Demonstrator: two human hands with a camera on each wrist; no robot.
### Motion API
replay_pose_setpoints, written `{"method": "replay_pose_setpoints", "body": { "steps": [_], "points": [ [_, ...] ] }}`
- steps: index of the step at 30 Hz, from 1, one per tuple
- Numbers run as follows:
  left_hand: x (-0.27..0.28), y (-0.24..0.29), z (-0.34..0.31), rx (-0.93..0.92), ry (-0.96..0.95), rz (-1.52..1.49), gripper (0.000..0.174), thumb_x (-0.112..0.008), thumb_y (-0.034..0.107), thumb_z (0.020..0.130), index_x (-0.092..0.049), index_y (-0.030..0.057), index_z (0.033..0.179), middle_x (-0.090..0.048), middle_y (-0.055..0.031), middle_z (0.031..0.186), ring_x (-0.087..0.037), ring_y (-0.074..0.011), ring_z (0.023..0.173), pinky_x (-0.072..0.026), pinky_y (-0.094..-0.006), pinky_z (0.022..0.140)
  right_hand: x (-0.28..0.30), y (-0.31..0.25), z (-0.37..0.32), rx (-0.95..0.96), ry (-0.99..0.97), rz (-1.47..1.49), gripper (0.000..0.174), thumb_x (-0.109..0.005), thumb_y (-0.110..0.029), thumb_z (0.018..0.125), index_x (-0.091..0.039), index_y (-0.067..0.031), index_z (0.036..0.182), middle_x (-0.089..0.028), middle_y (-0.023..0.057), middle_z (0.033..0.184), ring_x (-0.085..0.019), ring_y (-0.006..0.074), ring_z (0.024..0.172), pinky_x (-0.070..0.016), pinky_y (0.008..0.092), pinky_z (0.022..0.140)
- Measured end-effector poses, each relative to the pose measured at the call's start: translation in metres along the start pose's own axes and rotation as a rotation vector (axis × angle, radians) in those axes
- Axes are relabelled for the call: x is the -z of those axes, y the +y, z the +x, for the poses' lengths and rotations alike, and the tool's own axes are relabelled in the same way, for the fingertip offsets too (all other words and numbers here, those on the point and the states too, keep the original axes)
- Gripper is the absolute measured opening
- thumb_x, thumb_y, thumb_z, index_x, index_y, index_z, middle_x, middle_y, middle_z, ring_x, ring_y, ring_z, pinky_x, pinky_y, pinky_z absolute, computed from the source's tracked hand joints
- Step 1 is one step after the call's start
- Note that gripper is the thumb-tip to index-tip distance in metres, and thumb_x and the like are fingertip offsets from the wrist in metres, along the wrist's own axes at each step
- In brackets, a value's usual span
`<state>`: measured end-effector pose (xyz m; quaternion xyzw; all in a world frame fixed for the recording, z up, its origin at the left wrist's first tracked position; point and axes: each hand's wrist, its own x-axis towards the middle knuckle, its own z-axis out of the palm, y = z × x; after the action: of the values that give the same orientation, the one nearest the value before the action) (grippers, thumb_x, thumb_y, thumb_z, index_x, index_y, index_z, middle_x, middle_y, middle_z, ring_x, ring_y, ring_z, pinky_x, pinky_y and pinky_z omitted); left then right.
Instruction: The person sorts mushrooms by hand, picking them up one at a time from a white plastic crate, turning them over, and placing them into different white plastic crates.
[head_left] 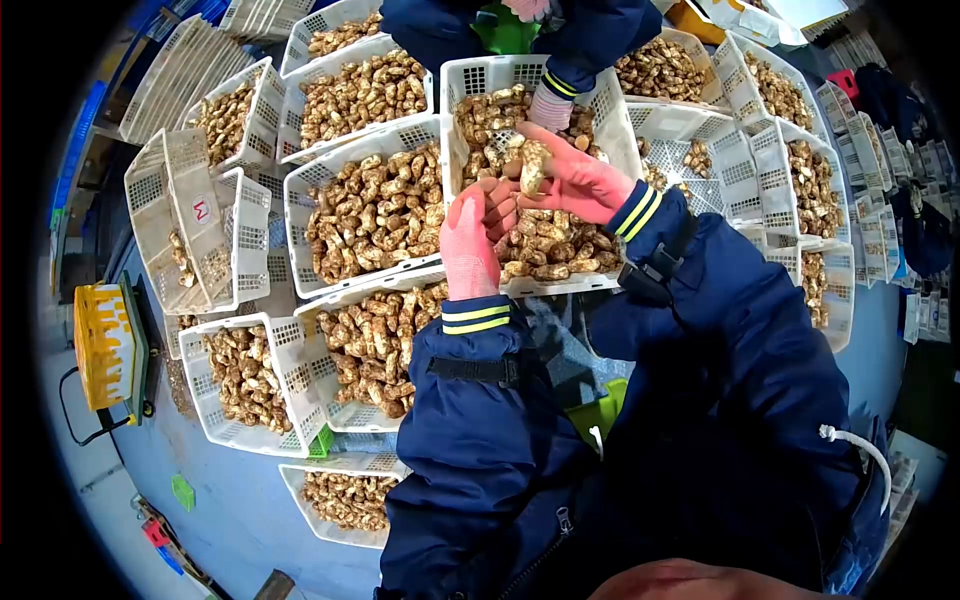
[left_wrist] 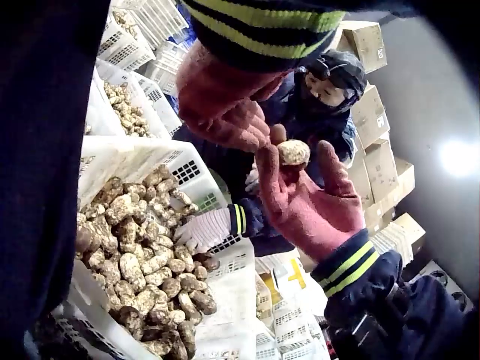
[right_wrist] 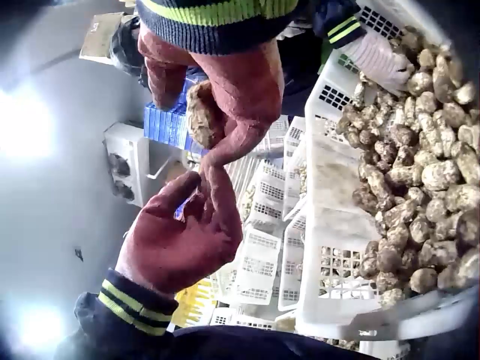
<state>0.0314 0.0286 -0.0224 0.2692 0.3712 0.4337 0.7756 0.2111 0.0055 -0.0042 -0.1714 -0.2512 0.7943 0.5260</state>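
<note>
A pale, brown-streaked mushroom (head_left: 533,165) is held by my right hand (head_left: 585,182), in a pink glove, above a white crate (head_left: 540,68) of mushrooms. In the left wrist view the mushroom (left_wrist: 295,153) sits between the right hand's fingers and thumb. My left hand (head_left: 472,240), also in a pink glove, is close beside it. Its fingers are loosely bent, their tips right at the right hand's fingertips. In the right wrist view the right hand (right_wrist: 240,90) partly covers the mushroom (right_wrist: 201,120), with the left hand (right_wrist: 184,236) below it.
Opposite me, another person's gloved hand (head_left: 552,106) reaches into the same crate. More white crates of mushrooms stand on both sides, including one at the left (head_left: 300,215). A yellow-and-white box (head_left: 103,340) on a cart stands at far left. Cardboard boxes (left_wrist: 379,161) are stacked behind.
</note>
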Motion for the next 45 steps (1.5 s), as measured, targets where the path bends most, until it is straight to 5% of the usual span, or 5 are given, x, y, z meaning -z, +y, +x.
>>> {"method": "replay_pose_setpoints", "body": {
  "steps": [10,17,24,38,45],
  "points": [
    [0.001,-0.001,0.0,0.001,-0.005,0.038,0.037,-0.041,0.026,0.089,-0.045,-0.002,0.112,-0.059,-0.0123,0.097,-0.059,-0.0201,0.086,-0.0459,-0.0285,0.072,-0.005,-0.001,0.002,-0.064,0.07,-0.276,0.057,-0.055,-0.009,0.08,-0.027,0.0001,0.129,-0.043,-0.0071,0.059,-0.049,0.0023,0.057,-0.048,0.0292,0.073],
    [0.004,-0.002,-0.001,-0.022,0.027,0.011,0.036,-0.046,0.025,0.087,-0.047,-0.0027,0.111,-0.057,-0.0129,0.1,-0.057,-0.0184,0.084,-0.0475,-0.0287,0.072,0.014,0.01,-0.003,-0.276,0.351,-0.274,0.063,-0.057,-0.007,0.078,-0.024,-0.005,0.132,-0.054,0.0093,0.102,-0.055,0.0153,0.09,-0.0472,0.0327,0.08],
    [0.005,-0.006,0.004,0.053,0.079,0.053,0.035,-0.052,0.022,0.084,-0.048,-0.0013,0.11,-0.057,-0.0094,0.094,-0.056,-0.015,0.076,-0.0484,-0.0257,0.066,0.025,0.014,-0.002,-0.193,0.28,-0.132,0.044,-0.035,-0.028,0.092,-0.029,-0.008,0.13,-0.052,0.0052,0.093,-0.053,0.0162,0.087,-0.0432,0.0326,0.084],
    [0.008,-0.013,0.005,0.202,-0.035,0.155,0.03,-0.049,0.022,0.084,-0.052,-0.0004,0.104,-0.059,-0.0107,0.092,-0.059,-0.0179,0.078,-0.0486,-0.0275,0.065,0.02,0.016,-0.013,-0.266,0.329,-1.134,0.058,-0.052,0.006,0.063,-0.045,-0.0017,0.12,-0.058,0.0083,0.071,-0.053,0.011,0.06,-0.0426,0.0236,0.053],
    [0.001,-0.009,0.002,0.168,-0.054,0.151,0.037,-0.051,0.027,0.084,-0.048,-0.0008,0.109,-0.058,-0.0101,0.095,-0.058,-0.0185,0.079,-0.0479,-0.0301,0.07,0.052,-0.024,-0.051,-0.431,0.547,-0.521,0.066,-0.053,0.009,0.066,-0.036,-0.0039,0.128,-0.055,0.0088,0.069,-0.055,0.0136,0.055,-0.0425,0.0243,0.046]
  ]
}}
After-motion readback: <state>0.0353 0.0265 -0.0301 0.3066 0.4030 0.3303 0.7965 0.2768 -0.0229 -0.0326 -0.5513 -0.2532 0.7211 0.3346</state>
